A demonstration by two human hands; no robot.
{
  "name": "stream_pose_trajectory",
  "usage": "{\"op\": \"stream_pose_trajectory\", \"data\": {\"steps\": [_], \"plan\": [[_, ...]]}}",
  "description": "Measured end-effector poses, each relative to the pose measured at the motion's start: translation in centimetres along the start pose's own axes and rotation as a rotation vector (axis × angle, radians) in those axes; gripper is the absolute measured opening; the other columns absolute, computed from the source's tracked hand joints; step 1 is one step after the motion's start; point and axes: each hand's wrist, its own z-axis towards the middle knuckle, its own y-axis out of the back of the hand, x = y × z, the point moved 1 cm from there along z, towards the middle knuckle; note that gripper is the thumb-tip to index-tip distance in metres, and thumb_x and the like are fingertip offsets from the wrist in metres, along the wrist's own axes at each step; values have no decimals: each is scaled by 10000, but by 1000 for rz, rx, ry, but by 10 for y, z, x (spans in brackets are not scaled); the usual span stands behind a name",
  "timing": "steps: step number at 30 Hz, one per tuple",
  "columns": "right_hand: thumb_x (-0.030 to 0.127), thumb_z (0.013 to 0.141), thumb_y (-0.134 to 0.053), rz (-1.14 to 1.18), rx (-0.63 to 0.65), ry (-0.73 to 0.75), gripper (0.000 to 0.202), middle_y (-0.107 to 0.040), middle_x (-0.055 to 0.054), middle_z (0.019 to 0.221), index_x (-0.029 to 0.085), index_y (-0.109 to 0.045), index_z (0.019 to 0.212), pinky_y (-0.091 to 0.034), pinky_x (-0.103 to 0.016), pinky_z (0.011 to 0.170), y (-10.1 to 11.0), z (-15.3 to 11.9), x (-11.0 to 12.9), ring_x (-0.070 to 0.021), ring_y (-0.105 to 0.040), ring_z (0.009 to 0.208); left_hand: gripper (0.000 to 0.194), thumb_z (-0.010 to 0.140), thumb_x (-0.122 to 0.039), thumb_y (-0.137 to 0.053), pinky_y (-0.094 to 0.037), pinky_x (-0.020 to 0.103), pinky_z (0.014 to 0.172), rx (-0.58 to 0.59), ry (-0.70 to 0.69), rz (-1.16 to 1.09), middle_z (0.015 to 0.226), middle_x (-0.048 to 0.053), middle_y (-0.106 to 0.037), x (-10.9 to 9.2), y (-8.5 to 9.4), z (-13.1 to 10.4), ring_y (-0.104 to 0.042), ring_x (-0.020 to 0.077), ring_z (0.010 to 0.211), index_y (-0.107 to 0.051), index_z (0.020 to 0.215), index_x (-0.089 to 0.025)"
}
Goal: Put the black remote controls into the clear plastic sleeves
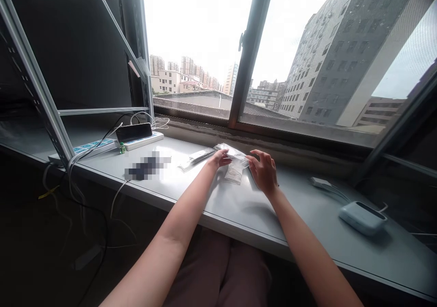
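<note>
A clear plastic bag point(234, 176) hangs over the tabletop in the middle of the head view, its upper part creased and bright with glare. My left hand point(220, 158) is closed on the bag's left side, thumb on top and fingers curled beneath. At the bag's right edge is my right hand point(263, 168), its fingers loosely bent and apart, the thumb tip touching or nearly touching the plastic. What the bag contains is too washed out to make out. Just left of my left hand, another clear packet point(198, 157) with a dark strip inside lies flat.
On the table point(225, 207), a pale blue rounded device point(362, 217) and a white charger with a cable point(320, 182) sit at the right. A phone point(134, 132) leans near power strips point(92, 147) and a small green bottle point(122, 148). A pixelated dark item point(145, 166) lies left.
</note>
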Motion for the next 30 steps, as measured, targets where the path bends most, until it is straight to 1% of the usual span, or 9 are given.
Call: {"op": "stream_pose_trajectory", "data": {"steps": [3,6,8,10,14,16,20,24,30], "plan": [[287,1017,-420,-1,-20,-1,246,-646,-95,1145,226,-643,1101,-432,-375,820,0,0,-1,-251,-540,1008,114,923,-227,-610,-575,236,585,-6,-4,-8,691,28,-638,-1,0,-1,-654,136,566,-588,844,-149],[298,1007,-431,1,-30,-45,198,-644,-90,1029,226,-616,1007,-432,-367,782,1,0,-3,-245,-533,917,109,928,-227,-596,-583,245,598,-20,0,-23,684,25,-629,-1,2,0,-643,134,553,-585,850,-151],[278,995,-440,-1,-32,-55,185,-639,-88,1004,230,-613,948,-431,-367,781,1,0,-4,-243,-532,901,103,928,-221,-592,-587,246,614,-26,-1,-38,680,23,-626,0,2,1,-637,130,548,-583,852,-153],[257,985,-452,2,-20,-39,177,-642,-89,1036,230,-624,951,-429,-370,798,0,0,-3,-243,-539,925,108,933,-214,-582,-584,238,615,-24,-5,-47,673,20,-624,-1,2,0,-636,125,547,-578,843,-153],[251,984,-453,-2,-3,-10,211,-646,-89,1115,233,-630,1098,-429,-372,827,1,0,-1,-244,-545,977,109,940,-221,-572,-573,223,597,-14,1,-51,681,23,-641,-1,0,-2,-650,126,556,-582,858,-150],[250,986,-444,-7,-11,-17,232,-645,-94,1134,236,-618,1139,-432,-372,832,2,0,-1,-247,-545,987,94,937,-227,-580,-575,227,614,-22,2,-53,680,21,-643,-1,0,-3,-657,132,565,-590,883,-150],[242,980,-436,4,-6,-32,232,-645,-91,1134,250,-617,1126,-429,-383,845,2,0,-2,-255,-545,998,83,931,-220,-582,-581,247,668,-50,5,-46,686,19,-636,-1,0,-3,-638,131,559,-612,913,-145],[244,985,-433,5,5,-15,232,-652,-85,1132,252,-622,1119,-425,-378,835,2,0,-2,-252,-548,999,85,926,-220,-589,-579,243,682,-57,0,-50,687,15,-634,0,0,-3,-629,128,569,-628,938,-146],[247,990,-436,-5,-39,-33,210,-662,-88,1129,231,-618,1093,-435,-368,836,4,1,-2,-245,-550,992,78,918,-224,-611,-576,229,675,-40,-11,-68,696,26,-645,2,2,1,-642,125,588,-611,901,-148]]}}
